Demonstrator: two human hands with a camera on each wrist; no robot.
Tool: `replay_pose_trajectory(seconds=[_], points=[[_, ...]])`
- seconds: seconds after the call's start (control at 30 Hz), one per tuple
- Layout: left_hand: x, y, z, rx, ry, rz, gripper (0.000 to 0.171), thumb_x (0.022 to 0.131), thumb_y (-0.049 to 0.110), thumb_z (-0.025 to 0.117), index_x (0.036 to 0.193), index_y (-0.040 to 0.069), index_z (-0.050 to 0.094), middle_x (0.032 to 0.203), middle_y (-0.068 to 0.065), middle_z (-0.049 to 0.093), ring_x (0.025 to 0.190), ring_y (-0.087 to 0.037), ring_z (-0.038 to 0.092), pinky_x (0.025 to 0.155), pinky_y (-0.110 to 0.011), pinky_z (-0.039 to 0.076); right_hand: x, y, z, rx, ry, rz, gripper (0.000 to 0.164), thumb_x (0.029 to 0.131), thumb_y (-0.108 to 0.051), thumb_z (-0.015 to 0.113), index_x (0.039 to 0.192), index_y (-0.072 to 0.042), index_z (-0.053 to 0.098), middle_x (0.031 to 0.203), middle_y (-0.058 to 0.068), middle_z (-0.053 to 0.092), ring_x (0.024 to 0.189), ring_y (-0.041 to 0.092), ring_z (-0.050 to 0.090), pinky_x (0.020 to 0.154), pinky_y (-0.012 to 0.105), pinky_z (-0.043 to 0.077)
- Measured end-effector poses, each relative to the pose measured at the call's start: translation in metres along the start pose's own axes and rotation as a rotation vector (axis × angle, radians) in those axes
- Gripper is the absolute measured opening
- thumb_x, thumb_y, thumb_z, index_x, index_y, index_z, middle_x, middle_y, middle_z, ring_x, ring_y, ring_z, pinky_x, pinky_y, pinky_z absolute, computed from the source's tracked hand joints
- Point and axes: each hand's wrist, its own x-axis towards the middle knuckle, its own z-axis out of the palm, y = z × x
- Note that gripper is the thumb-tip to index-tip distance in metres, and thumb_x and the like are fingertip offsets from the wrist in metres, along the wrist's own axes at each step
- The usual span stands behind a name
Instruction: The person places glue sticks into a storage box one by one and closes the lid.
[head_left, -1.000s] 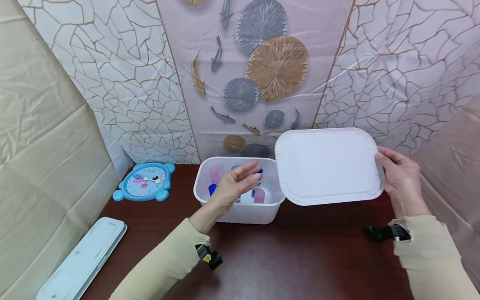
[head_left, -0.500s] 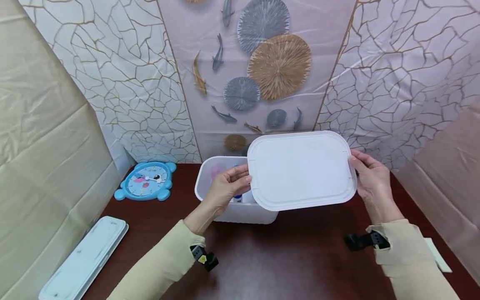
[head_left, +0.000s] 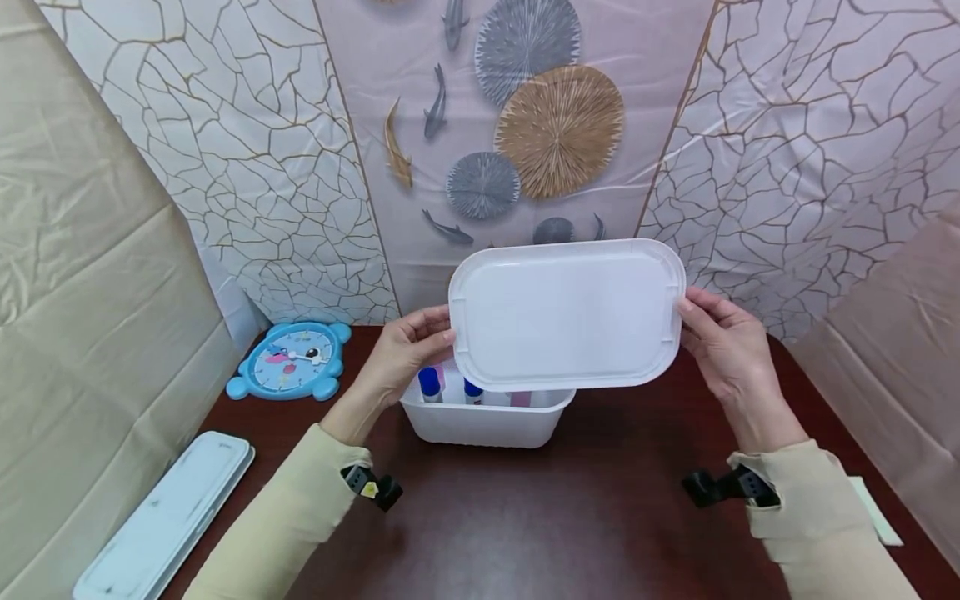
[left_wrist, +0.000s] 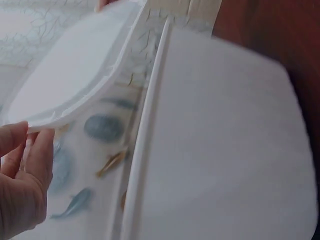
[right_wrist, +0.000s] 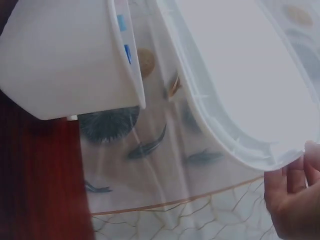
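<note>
A white rectangular lid [head_left: 567, 315] with rounded corners is held up between both hands, tilted so its broad face shows in the head view. My left hand [head_left: 396, 354] pinches its left edge, thumb in front and fingers behind. At the opposite edge my right hand [head_left: 726, 350] pinches it the same way. Below and behind the lid stands a white plastic bin [head_left: 483, 423] on the table. Inside, a blue-capped bottle [head_left: 431, 385] and a second blue-capped bottle [head_left: 473, 392] show, along with something pink [head_left: 521, 398]. The lid hides the bin's back part.
A blue animal-shaped toy clock [head_left: 291, 361] lies at the back left of the dark red-brown table [head_left: 540, 517]. Nearer on the left is a long pale flat case [head_left: 168, 517]. A pale green strip [head_left: 876, 510] lies by the right sleeve. Patterned cloth [head_left: 558, 133] hangs behind.
The lid has moved left from the right side to over the bin. My left hand, free one second ago, has taken its left edge and shifted left; my right hand has moved left with the lid.
</note>
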Motion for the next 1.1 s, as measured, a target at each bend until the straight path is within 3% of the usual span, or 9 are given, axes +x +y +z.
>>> replay_pose_trajectory(seconds=[0.17, 0.3, 0.4, 0.5, 0.57, 0.73, 0.9, 1.0, 1.1], points=[[0.001, 0.005, -0.015, 0.101, 0.058, 0.134, 0.038, 0.089, 0.005, 0.063, 0.125, -0.002, 0.057, 0.101, 0.002, 0.067, 0.089, -0.008, 0.066, 0.083, -0.028, 0.055, -0.007, 0.001, 0.019, -0.132, 0.042, -0.185, 0.014, 0.082, 0.004, 0.067, 0.093, -0.005, 0.071, 0.084, 0.001, 0.065, 0.074, 0.009, 0.058, 0.065, 0.016, 0.053], [0.003, 0.004, -0.019, 0.138, 0.135, 0.269, 0.030, 0.087, 0.002, 0.064, 0.115, -0.009, 0.062, 0.089, 0.010, 0.069, 0.084, -0.004, 0.065, 0.077, -0.021, 0.056, -0.010, 0.004, 0.029, -0.118, 0.059, -0.282, 0.015, 0.081, 0.011, 0.065, 0.090, 0.000, 0.069, 0.080, 0.004, 0.063, 0.070, 0.011, 0.056, 0.061, 0.016, 0.052], [0.006, 0.002, -0.021, 0.128, 0.191, 0.341, 0.026, 0.086, -0.002, 0.064, 0.111, -0.009, 0.064, 0.095, 0.002, 0.073, 0.087, -0.003, 0.065, 0.076, -0.019, 0.055, -0.012, 0.009, 0.032, -0.092, 0.023, -0.312, 0.017, 0.081, 0.014, 0.062, 0.092, 0.004, 0.069, 0.081, 0.005, 0.064, 0.070, 0.011, 0.062, 0.065, 0.017, 0.055], [0.007, -0.003, -0.024, 0.098, 0.234, 0.367, 0.027, 0.086, -0.004, 0.064, 0.112, -0.006, 0.065, 0.109, -0.009, 0.070, 0.095, -0.001, 0.064, 0.080, -0.020, 0.055, -0.013, 0.018, 0.032, -0.110, -0.047, -0.301, 0.021, 0.083, 0.014, 0.060, 0.098, 0.004, 0.069, 0.086, 0.004, 0.067, 0.074, 0.010, 0.064, 0.071, 0.019, 0.056], [0.007, -0.006, -0.028, 0.069, 0.250, 0.359, 0.028, 0.086, -0.004, 0.062, 0.115, -0.005, 0.064, 0.114, -0.008, 0.067, 0.100, -0.001, 0.063, 0.082, -0.021, 0.054, -0.014, 0.025, 0.032, -0.124, -0.090, -0.272, 0.022, 0.085, 0.014, 0.058, 0.098, 0.003, 0.070, 0.088, 0.002, 0.068, 0.077, 0.009, 0.064, 0.074, 0.019, 0.056], [0.003, -0.015, -0.039, 0.032, 0.260, 0.268, 0.031, 0.090, -0.001, 0.059, 0.120, -0.006, 0.060, 0.105, 0.008, 0.070, 0.093, -0.001, 0.065, 0.079, -0.022, 0.055, -0.014, 0.043, 0.029, -0.206, -0.141, -0.166, 0.019, 0.088, 0.004, 0.060, 0.104, -0.001, 0.071, 0.094, -0.002, 0.069, 0.085, 0.006, 0.064, 0.077, 0.015, 0.054], [-0.001, -0.022, -0.048, 0.077, 0.229, 0.155, 0.034, 0.094, 0.003, 0.054, 0.128, -0.001, 0.055, 0.126, -0.008, 0.061, 0.098, 0.000, 0.063, 0.081, -0.021, 0.054, -0.016, 0.056, 0.032, -0.329, -0.117, -0.038, 0.044, 0.087, -0.006, 0.065, 0.127, 0.008, 0.054, 0.105, -0.010, 0.066, 0.095, 0.000, 0.062, 0.082, 0.011, 0.051], [-0.004, -0.027, -0.055, 0.116, 0.200, 0.102, 0.039, 0.096, 0.008, 0.052, 0.135, 0.003, 0.050, 0.136, -0.012, 0.052, 0.113, -0.008, 0.058, 0.085, -0.022, 0.052, -0.015, 0.061, 0.036, -0.484, -0.110, 0.049, 0.051, 0.089, -0.011, 0.064, 0.134, 0.008, 0.046, 0.122, 0.000, 0.062, 0.100, -0.005, 0.058, 0.083, 0.009, 0.048], [-0.006, -0.030, -0.060, 0.174, 0.174, 0.067, 0.046, 0.095, 0.013, 0.055, 0.139, 0.005, 0.045, 0.139, -0.011, 0.049, 0.124, -0.018, 0.050, 0.088, -0.023, 0.051, -0.013, 0.064, 0.038, -0.621, -0.129, 0.112, 0.050, 0.091, -0.018, 0.063, 0.135, 0.002, 0.048, 0.122, 0.001, 0.061, 0.098, -0.007, 0.056, 0.083, 0.008, 0.047]])
